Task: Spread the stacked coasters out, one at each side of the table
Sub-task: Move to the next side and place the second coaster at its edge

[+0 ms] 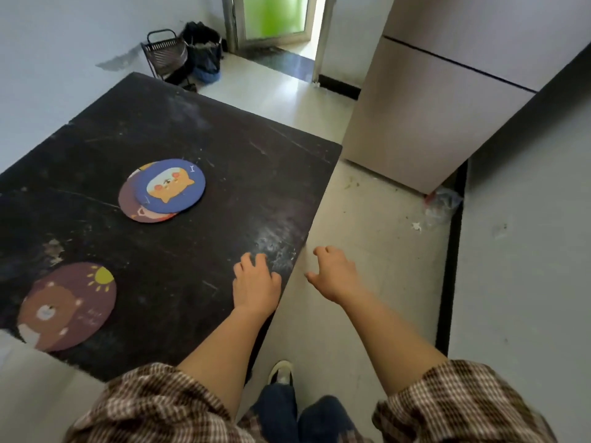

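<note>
A loose stack of round coasters lies mid-table, topped by a blue coaster [171,184] with an orange cartoon animal; a maroon coaster [134,209] and others peek out beneath it. A single brown coaster [68,305] with a bear and sun lies at the near left edge of the black table [224,148]. My left hand [255,284] rests empty near the table's right edge, fingers apart. My right hand [335,273] hovers just off that edge above the floor, empty, fingers loosely curled and apart.
A tall beige fridge [431,107] stands to the right of the table. A wire rack [164,54] and dark bags [204,49] sit at the far wall by a doorway. Litter [443,203] lies on the floor by the fridge.
</note>
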`<state>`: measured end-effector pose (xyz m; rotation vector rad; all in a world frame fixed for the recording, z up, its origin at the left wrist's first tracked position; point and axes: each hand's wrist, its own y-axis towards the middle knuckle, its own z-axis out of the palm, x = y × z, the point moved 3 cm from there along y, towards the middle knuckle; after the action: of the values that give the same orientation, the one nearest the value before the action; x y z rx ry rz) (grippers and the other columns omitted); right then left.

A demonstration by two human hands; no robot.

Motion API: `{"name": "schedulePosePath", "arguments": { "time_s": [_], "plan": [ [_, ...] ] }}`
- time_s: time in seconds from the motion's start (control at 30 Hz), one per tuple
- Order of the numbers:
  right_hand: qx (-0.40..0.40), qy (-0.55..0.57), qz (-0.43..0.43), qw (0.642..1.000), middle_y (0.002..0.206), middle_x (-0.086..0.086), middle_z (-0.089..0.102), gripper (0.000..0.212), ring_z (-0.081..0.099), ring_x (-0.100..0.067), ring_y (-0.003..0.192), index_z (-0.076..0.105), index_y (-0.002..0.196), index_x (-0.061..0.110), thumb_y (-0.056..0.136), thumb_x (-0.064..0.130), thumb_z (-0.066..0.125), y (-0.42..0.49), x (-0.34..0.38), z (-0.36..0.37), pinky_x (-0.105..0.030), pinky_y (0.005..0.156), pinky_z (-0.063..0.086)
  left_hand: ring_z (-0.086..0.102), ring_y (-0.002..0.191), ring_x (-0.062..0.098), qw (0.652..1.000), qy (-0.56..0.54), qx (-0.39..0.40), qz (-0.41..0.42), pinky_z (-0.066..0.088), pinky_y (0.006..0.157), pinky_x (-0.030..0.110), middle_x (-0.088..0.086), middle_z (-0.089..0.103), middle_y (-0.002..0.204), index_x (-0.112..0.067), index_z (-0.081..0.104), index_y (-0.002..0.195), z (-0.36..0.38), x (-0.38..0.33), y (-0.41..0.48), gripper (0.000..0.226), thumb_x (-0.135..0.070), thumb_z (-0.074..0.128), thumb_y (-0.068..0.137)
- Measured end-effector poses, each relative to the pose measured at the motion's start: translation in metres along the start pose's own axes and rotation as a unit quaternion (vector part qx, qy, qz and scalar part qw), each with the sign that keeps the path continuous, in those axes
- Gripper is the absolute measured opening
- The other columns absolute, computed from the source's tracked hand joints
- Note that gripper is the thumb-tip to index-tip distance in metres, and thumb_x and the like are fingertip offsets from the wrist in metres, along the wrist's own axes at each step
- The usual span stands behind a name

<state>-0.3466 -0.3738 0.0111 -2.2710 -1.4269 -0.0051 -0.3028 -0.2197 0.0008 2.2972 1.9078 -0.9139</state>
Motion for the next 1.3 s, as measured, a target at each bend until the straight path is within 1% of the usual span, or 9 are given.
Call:
{"name": "schedulePosePath", "arguments": {
  "time_s": [0.1, 0.23, 0.37, 0.5, 0.6, 0.77, 0.97, 1.13, 1.3],
  "plan": [
    [0.006, -0.017, -0.040, 0.999, 0.129, -0.011, 0.050, 0.051, 0.044, -0.031, 0.119, 0.044, 0.128, 0.015, 0.084, 0.038, 0.058, 0.033, 0.004, -0.015, -0.047, 0.094, 0.040, 0.030, 0.128, 0.034, 0.999, -0.009, -0.016, -0.038, 0.039, 0.097, 0.047, 0.014, 0.030, 0.145, -0.014, 0.042, 0.128, -0.004, -0.007, 0.019, 0.041, -0.026, 0.047, 0.090],
    [0.008, -0.041, -0.094, 0.995, 0.121, -0.010, 0.051, 0.043, 0.046, -0.031, 0.112, 0.047, 0.117, 0.016, 0.083, 0.038, 0.061, 0.076, 0.012, -0.032, -0.046, 0.088, 0.041, 0.029, 0.130, 0.033, 0.996, -0.015, -0.030, -0.082, 0.038, 0.099, 0.046, 0.012, 0.028, 0.146, -0.015, 0.039, 0.132, -0.010, -0.018, 0.046, 0.044, -0.027, 0.046, 0.091],
    [0.026, -0.054, -0.147, 0.987, 0.129, -0.010, 0.048, 0.046, 0.042, -0.031, 0.120, 0.045, 0.122, 0.016, 0.084, 0.038, 0.060, 0.121, 0.019, -0.042, -0.049, 0.097, 0.041, 0.029, 0.131, 0.032, 0.988, -0.042, -0.045, -0.143, 0.038, 0.100, 0.045, 0.012, 0.026, 0.148, -0.016, 0.036, 0.135, -0.017, -0.024, 0.073, 0.045, -0.026, 0.045, 0.092],
    [0.062, -0.077, -0.197, 0.975, 0.134, -0.009, 0.046, 0.051, 0.038, -0.031, 0.126, 0.043, 0.127, 0.016, 0.085, 0.038, 0.060, 0.152, 0.030, -0.043, -0.051, 0.103, 0.033, 0.026, 0.134, 0.032, 0.973, -0.075, -0.062, -0.211, 0.038, 0.101, 0.045, 0.013, 0.025, 0.149, -0.017, 0.035, 0.137, -0.021, -0.026, 0.093, 0.045, -0.027, 0.044, 0.094],
    [0.078, -0.092, -0.248, 0.961, 0.134, -0.009, 0.045, 0.052, 0.037, -0.032, 0.127, 0.042, 0.129, 0.015, 0.085, 0.038, 0.060, 0.177, 0.049, -0.046, -0.052, 0.103, 0.032, 0.023, 0.136, 0.031, 0.959, -0.091, -0.082, -0.255, 0.036, 0.102, 0.045, 0.012, 0.024, 0.151, -0.017, 0.032, 0.140, -0.028, -0.022, 0.110, 0.048, -0.028, 0.043, 0.094],
    [0.094, -0.101, -0.295, 0.946, 0.131, -0.007, 0.045, 0.051, 0.036, -0.030, 0.125, 0.041, 0.129, 0.015, 0.086, 0.038, 0.057, 0.205, 0.087, -0.042, -0.051, 0.101, 0.032, 0.018, 0.140, 0.030, 0.944, -0.105, -0.112, -0.292, 0.034, 0.105, 0.045, 0.010, 0.021, 0.154, -0.017, 0.027, 0.145, -0.045, 0.004, 0.132, 0.052, -0.027, 0.039, 0.095],
    [0.100, -0.088, -0.308, 0.942, 0.133, -0.007, 0.044, 0.053, 0.034, -0.029, 0.126, 0.043, 0.130, 0.014, 0.086, 0.039, 0.058, 0.233, 0.145, -0.034, -0.048, 0.101, 0.031, 0.008, 0.144, 0.026, 0.941, -0.063, -0.149, -0.296, 0.025, 0.110, 0.045, 0.007, 0.019, 0.156, -0.020, 0.024, 0.147, -0.073, 0.048, 0.158, 0.053, -0.029, 0.039, 0.096],
    [0.101, -0.059, -0.304, 0.945, 0.134, -0.007, 0.042, 0.057, 0.031, -0.028, 0.127, 0.042, 0.134, 0.015, 0.086, 0.043, 0.057, 0.252, 0.189, -0.021, -0.046, 0.102, 0.030, 0.001, 0.144, 0.029, 0.941, -0.027, -0.160, -0.296, 0.020, 0.111, 0.049, 0.009, 0.013, 0.157, -0.021, 0.022, 0.147, -0.095, 0.094, 0.183, 0.053, -0.032, 0.036, 0.097],
    [0.074, -0.028, -0.293, 0.953, 0.128, -0.005, 0.043, 0.045, 0.033, -0.026, 0.122, 0.050, 0.122, 0.017, 0.086, 0.042, 0.055, 0.262, 0.211, -0.007, -0.042, 0.098, 0.031, 0.001, 0.144, 0.028, 0.933, -0.014, -0.159, -0.323, 0.013, 0.111, 0.053, 0.012, 0.010, 0.158, -0.025, 0.018, 0.147, -0.110, 0.124, 0.206, 0.053, -0.033, 0.034, 0.098]
  ]
}}
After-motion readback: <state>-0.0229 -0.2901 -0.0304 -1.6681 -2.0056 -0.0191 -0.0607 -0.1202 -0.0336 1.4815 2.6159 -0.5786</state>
